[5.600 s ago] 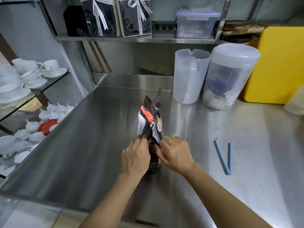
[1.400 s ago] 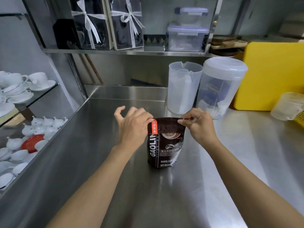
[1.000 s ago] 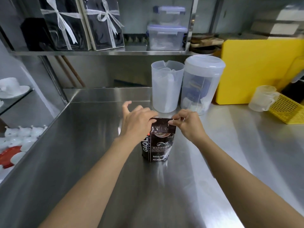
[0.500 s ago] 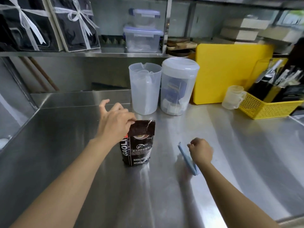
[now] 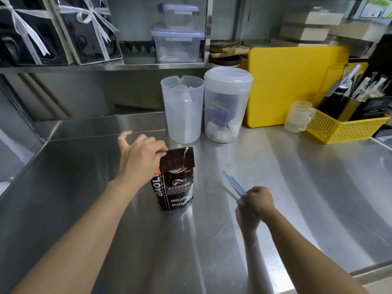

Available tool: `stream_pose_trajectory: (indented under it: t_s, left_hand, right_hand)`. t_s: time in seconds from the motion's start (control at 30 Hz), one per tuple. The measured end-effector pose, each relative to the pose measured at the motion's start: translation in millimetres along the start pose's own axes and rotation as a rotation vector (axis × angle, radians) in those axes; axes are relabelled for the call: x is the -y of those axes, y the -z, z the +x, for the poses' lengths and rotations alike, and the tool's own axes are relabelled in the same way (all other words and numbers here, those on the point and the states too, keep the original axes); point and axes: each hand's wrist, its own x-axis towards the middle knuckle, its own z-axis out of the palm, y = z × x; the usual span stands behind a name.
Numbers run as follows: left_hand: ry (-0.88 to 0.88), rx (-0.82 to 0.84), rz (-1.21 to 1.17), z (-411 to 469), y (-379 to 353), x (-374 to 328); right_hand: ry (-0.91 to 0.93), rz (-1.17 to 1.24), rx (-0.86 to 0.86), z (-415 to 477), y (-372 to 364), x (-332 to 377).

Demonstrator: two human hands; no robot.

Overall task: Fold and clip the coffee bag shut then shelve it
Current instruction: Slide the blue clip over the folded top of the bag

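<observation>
So, bag (image 5: 176, 183): it is standing upright on the counter (image 5: 297, 187), in front of the jug (image 5: 182, 109) and canister (image 5: 227, 105) and apart from both, with its top turned down toward me into a flap.
Left hand (image 5: 140, 158): I am pinching the flap's left corner between thumb and forefinger, the other fingers lifting clear. The pinch is pinning the fold so it is not springing open while the other hand is away.
Right hand (image 5: 259, 199): its fingers are curling round the near end of the clip (image 5: 233, 184), off to the bag's right and apart from it.
Clip: it is pointing its far end toward the bag. Blur is hiding whether its arms are parted, and I cannot tell whether it is resting on the steel.
Why this split: one hand is acting as the clamp while the other is fetching the real one.
Stage: I am judging the fold done, the clipping not yet begun, and the shelving last.
Next: the clip is probably going on from the flap's free right edge, since my left fingers are occupying the left.
Risk: the flap is likely to pop up if the pinch loosens.
Shelf (image 5: 106, 67): it is running above the counter's back wall, and I am guessing the bag is going there.
</observation>
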Motion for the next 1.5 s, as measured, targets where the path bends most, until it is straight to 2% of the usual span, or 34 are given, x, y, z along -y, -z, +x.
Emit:
stream_pose_trajectory:
  t_s: [0.13,0.23,0.4,0.47,0.67,0.77,0.87,0.97,1.13,1.33,1.5]
  left_hand:
    - [0.004,0.0,-0.013,-1.9,0.1,0.6]
    - [0.012,0.007,-0.036,-1.4,-0.9,-1.0]
    - [0.056,0.02,-0.058,1.0,-0.3,0.7]
    - [0.074,0.037,-0.073,1.4,1.9,0.8]
    - [0.083,0.054,-0.095,1.7,3.9,0.4]
    - [0.083,0.05,-0.092,1.2,4.0,-0.7]
    - [0.068,0.057,-0.069,3.2,5.1,-2.4]
    - [0.062,0.059,-0.035,5.8,6.7,-3.2]
    - [0.037,0.062,0.023,8.8,6.0,-5.8]
    - [0.038,0.073,0.047,9.5,7.0,-7.7]
    - [0.049,0.073,0.046,7.7,10.5,-8.0]
  right_hand:
    - [-0.107,0.448,0.104,-1.0,5.9,24.5]
    - [-0.025,0.428,0.146,-3.6,7.5,45.3]
    - [0.307,0.343,0.181,-20.9,7.6,82.8]
    - [0.382,0.352,0.233,-25.8,8.6,96.9]
    - [0.342,0.425,0.377,-26.5,12.9,121.0]
    - [0.409,0.352,0.34,-22.6,11.9,123.6]
    - [0.503,0.22,0.185,-18.4,6.5,125.9]
    - [0.569,0.149,0.115,-19.3,3.9,129.2]
    - [0.733,-0.056,0.187,-23.1,11.2,124.4]
    - [0.955,-0.205,0.118,-21.7,12.6,120.3]
    - [0.994,-0.139,0.106,-18.3,14.6,119.4]
